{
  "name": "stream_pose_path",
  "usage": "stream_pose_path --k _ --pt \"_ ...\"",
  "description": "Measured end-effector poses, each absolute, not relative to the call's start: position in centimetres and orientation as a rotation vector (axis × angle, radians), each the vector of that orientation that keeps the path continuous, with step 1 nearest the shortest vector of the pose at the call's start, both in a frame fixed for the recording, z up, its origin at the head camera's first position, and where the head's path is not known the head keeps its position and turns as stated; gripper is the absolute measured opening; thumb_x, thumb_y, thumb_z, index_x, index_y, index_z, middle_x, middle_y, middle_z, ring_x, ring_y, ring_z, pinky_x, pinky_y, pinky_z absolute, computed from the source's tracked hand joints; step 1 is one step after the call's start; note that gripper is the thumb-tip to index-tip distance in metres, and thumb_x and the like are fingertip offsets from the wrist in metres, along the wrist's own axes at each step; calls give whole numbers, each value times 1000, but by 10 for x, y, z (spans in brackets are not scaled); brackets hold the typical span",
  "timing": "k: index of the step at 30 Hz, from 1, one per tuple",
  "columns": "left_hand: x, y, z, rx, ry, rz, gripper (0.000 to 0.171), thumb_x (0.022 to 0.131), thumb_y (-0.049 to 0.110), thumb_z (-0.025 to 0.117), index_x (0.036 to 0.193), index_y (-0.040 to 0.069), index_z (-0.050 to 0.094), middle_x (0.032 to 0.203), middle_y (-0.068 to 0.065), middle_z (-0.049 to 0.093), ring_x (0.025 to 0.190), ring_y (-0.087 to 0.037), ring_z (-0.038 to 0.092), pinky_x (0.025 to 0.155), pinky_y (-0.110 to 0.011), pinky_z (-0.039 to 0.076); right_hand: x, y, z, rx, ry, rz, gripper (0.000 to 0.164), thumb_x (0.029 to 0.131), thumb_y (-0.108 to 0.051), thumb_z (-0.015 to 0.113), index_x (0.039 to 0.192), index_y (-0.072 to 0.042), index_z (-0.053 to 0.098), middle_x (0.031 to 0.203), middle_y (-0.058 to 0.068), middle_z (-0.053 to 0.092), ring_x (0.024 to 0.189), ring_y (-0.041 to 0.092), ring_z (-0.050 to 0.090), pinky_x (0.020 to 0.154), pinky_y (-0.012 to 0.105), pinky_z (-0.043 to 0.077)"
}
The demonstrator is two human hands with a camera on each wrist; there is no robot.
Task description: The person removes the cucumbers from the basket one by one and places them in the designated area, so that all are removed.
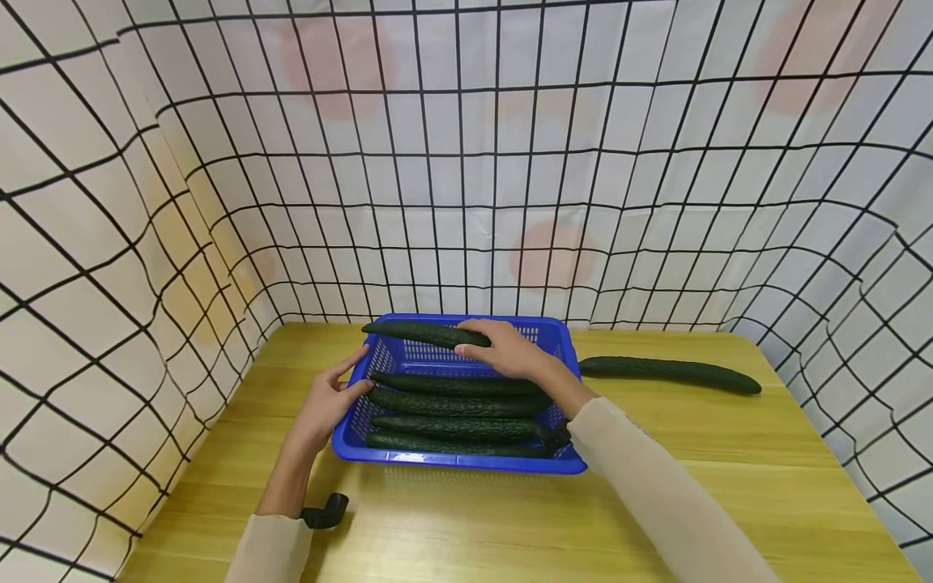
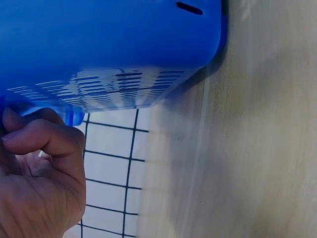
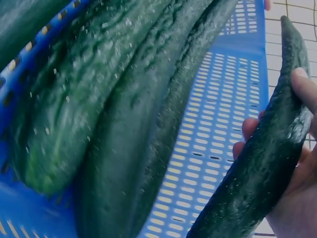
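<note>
A dark green cucumber (image 1: pixel 423 333) is gripped in my right hand (image 1: pixel 506 348) above the far side of a blue plastic basket (image 1: pixel 455 461). In the right wrist view, fingers and thumb wrap round this cucumber (image 3: pixel 257 158). Several more cucumbers (image 1: pixel 459 405) lie side by side in the near part of the basket. My left hand (image 1: pixel 328 405) holds the basket's left rim. Curled fingers of the left hand (image 2: pixel 47 168) show at the basket's edge in the left wrist view, where part of the grip is hidden.
Another cucumber (image 1: pixel 670 372) lies on the wooden table (image 1: pixel 408 534) to the right of the basket. Black netting (image 1: pixel 496 178) over pale sheets stands at the back and both sides. A black strap piece (image 1: pixel 328 512) sits at the left wrist.
</note>
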State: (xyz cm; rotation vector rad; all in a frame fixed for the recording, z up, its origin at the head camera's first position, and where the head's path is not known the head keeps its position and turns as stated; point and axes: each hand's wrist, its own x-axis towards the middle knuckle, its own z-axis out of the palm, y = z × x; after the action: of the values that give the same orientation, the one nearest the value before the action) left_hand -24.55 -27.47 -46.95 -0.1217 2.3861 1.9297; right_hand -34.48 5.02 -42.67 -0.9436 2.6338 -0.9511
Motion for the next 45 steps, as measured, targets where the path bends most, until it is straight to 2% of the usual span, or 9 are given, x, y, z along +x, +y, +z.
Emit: stream_pose_path --k 6,13,16,21,28,35,40,45 --pt "-246 -275 -470 -129 2395 1926 65 99 16 66 157 35 44 114 -28 72 76 -28 76 64 -44 65 -342 56 -412 -971 2659 -1022 62 102 -51 59 152 -16 51 153 9 53 141 30 51 114 54 45" --pt "-246 -275 -471 -133 2385 1934 64 99 16 65 157 35 44 112 -26 73 76 -28 76 64 -44 65 -338 65 -401 -937 2705 -1053 67 97 -62 60 149 -19 57 150 4 58 140 27 53 113 54 46" --pt "-246 -275 -470 -132 2382 1940 65 99 16 65 157 35 44 112 -27 73 76 -28 76 65 -44 65 -337 69 -397 -986 2716 -1043 64 96 -62 60 146 -22 59 146 0 61 137 24 56 112 52 48" --pt "-246 -274 -470 -127 2373 1948 65 99 15 65 157 34 44 111 -27 73 77 -29 76 65 -45 65 -333 81 -388 -1037 2748 -1018 57 98 -60 61 144 -27 61 142 -3 64 132 21 59 109 49 50" --pt "-245 -275 -470 -118 2369 1945 64 100 17 65 158 34 43 120 -31 70 82 -32 77 67 -46 65 -329 107 -380 -1079 2809 -992 54 100 -47 65 145 -18 61 139 5 65 121 26 64 99 51 53" --pt "-243 -276 -469 -113 2376 1940 63 101 18 64 158 35 42 129 -34 65 86 -30 77 70 -47 65 -328 141 -383 -1033 2838 -977 55 101 -46 63 149 -19 56 148 8 59 136 31 55 109 56 47" --pt "-242 -275 -468 -113 2382 1928 63 101 19 64 158 35 42 130 -34 64 86 -32 77 70 -48 65 -327 169 -389 -1018 2858 -954 53 102 -42 63 148 -16 56 146 10 59 133 34 56 107 58 47" --pt "-243 -274 -468 -118 2391 1923 63 101 19 64 158 35 43 128 -34 65 85 -32 77 69 -47 65 -323 197 -396 -1001 2877 -936 50 103 -36 62 147 -12 56 147 15 58 137 39 51 112 62 42"
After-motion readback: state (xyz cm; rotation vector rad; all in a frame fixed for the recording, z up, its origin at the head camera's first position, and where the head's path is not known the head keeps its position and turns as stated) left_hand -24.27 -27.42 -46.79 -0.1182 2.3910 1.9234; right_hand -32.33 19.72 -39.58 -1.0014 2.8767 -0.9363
